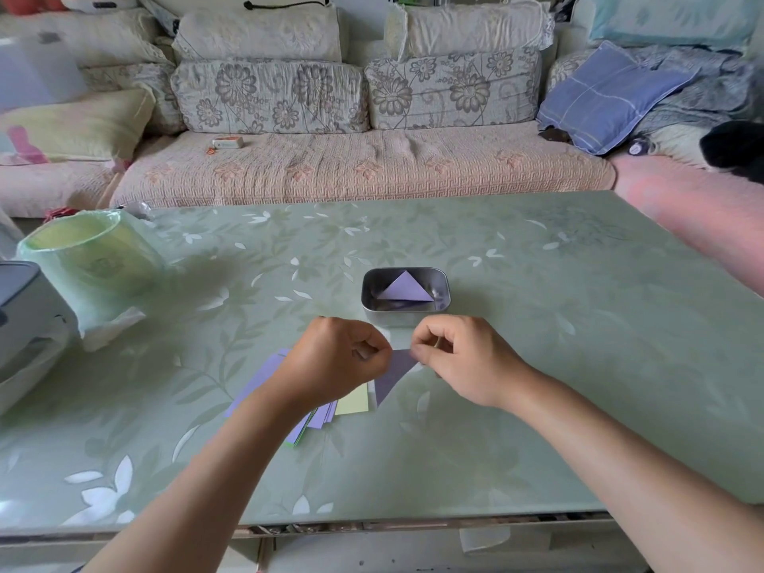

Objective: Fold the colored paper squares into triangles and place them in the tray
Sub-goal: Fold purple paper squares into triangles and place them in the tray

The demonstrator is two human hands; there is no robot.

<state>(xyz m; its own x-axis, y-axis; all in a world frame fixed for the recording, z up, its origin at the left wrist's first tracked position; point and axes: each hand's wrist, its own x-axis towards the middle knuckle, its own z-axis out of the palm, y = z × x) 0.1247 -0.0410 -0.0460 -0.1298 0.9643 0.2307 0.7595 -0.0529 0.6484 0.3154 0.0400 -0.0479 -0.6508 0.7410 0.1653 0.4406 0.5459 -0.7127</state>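
Observation:
My left hand (pixel 337 359) and my right hand (pixel 463 359) both pinch a purple paper (pixel 392 376), folded to a triangle and held just above the table in front of me. Under my left hand and wrist lies a loose stack of paper squares (pixel 318 415), mostly purple with one pale yellow sheet (pixel 352 400) showing and green edges at the bottom. Just beyond my hands stands a small metal tray (pixel 405 316). Inside it rests one purple folded triangle (pixel 406 288).
The green floral table (pixel 537 366) carries a pale green lined bin (pixel 89 258) and a grey appliance (pixel 25 312) at the left. A sofa with cushions (pixel 364 167) runs along the far side. The table's front edge (pixel 413 523) is near my elbows.

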